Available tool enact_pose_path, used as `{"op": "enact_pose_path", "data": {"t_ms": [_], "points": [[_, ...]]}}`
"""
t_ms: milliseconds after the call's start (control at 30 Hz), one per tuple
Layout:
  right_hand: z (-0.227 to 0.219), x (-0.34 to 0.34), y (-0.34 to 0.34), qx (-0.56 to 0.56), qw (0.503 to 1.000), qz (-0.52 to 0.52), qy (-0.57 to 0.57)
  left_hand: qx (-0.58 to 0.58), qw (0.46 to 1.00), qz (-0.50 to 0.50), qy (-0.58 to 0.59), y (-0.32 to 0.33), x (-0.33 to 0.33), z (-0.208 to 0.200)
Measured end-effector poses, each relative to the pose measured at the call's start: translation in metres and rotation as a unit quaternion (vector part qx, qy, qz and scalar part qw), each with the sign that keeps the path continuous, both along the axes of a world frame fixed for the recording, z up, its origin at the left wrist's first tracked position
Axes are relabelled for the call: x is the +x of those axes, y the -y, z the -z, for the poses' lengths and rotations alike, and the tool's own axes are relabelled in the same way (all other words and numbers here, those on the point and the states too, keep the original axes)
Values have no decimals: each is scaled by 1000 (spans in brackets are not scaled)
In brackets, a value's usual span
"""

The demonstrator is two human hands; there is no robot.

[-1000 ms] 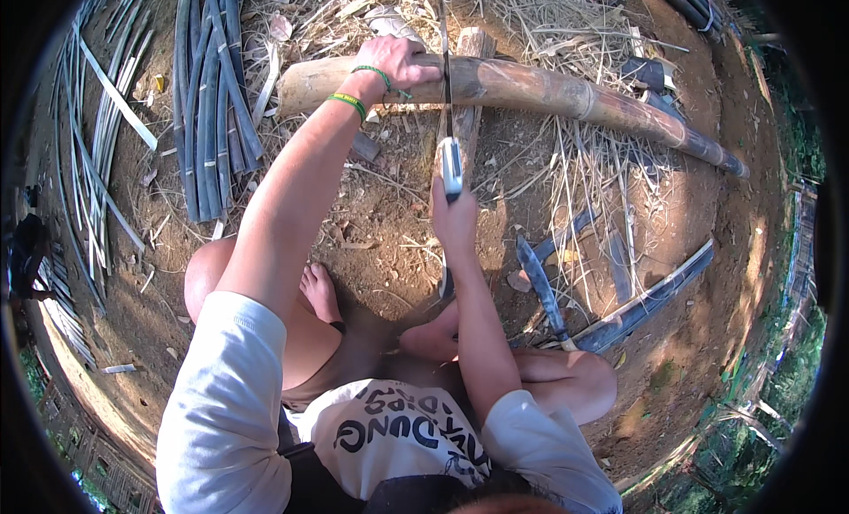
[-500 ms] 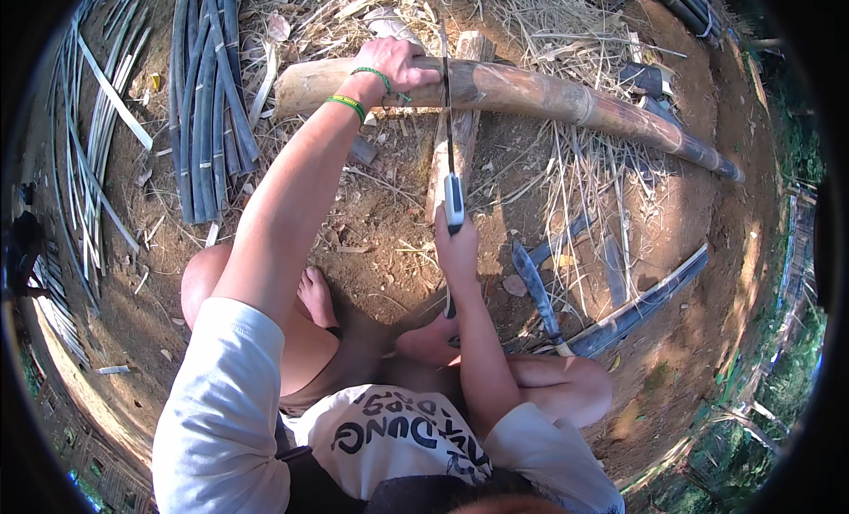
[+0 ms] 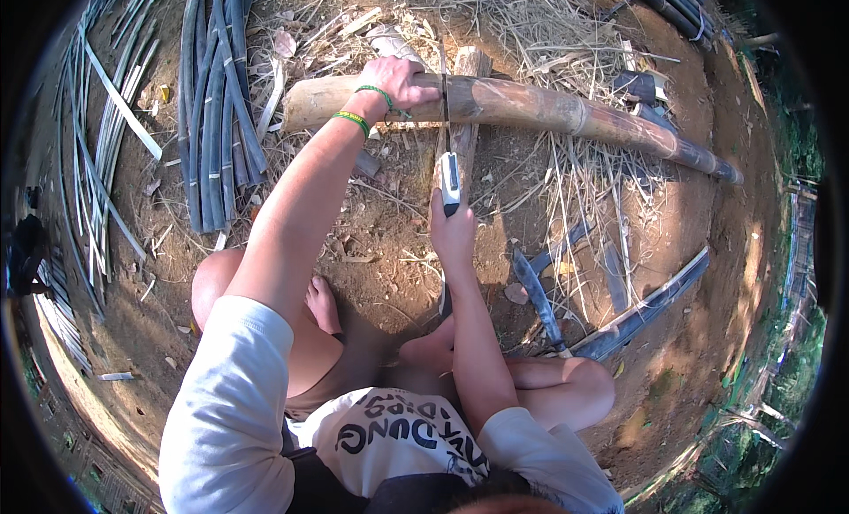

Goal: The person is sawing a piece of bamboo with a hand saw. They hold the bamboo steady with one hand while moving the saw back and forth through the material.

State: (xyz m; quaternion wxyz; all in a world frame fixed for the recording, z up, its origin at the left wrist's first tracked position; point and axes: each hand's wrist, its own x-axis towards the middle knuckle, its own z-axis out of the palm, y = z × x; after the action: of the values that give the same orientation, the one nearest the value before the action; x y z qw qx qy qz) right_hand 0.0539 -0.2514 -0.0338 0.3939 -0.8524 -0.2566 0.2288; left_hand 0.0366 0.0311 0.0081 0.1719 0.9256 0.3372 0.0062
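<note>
A thick bamboo pole [image 3: 531, 107] lies across in front of me, resting on a shorter wooden log [image 3: 467, 143] that runs away from me beneath it. My left hand [image 3: 400, 83] is closed over the top of the pole near its left end, just left of the saw blade. My right hand [image 3: 454, 227] grips the handle of a hand saw [image 3: 449, 180] with a white and dark grip. The thin blade stretches away from me and crosses the pole beside my left fingers. How deep the blade sits in the bamboo I cannot tell.
Dark bamboo strips [image 3: 212, 125] lie in a bundle at the left, with thin pale strips [image 3: 97, 160] farther left. A large knife [image 3: 538, 293] and a split bamboo piece [image 3: 646, 311] rest on the ground at right. Dry shavings [image 3: 539, 37] cover the far ground.
My right hand has pushed the saw slightly away from me, and its handle is now nearer the pole. My left hand stays on the pole.
</note>
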Motion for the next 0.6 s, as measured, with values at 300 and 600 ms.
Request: {"op": "enact_pose_path", "data": {"t_ms": [300,600], "points": [[-19,29,-31,-36,999,-17,-23,107,992,70,-2,12,-11,9],[-18,39,-26,-43,998,-2,-46,42,995,75,-52,16,13,-9]]}}
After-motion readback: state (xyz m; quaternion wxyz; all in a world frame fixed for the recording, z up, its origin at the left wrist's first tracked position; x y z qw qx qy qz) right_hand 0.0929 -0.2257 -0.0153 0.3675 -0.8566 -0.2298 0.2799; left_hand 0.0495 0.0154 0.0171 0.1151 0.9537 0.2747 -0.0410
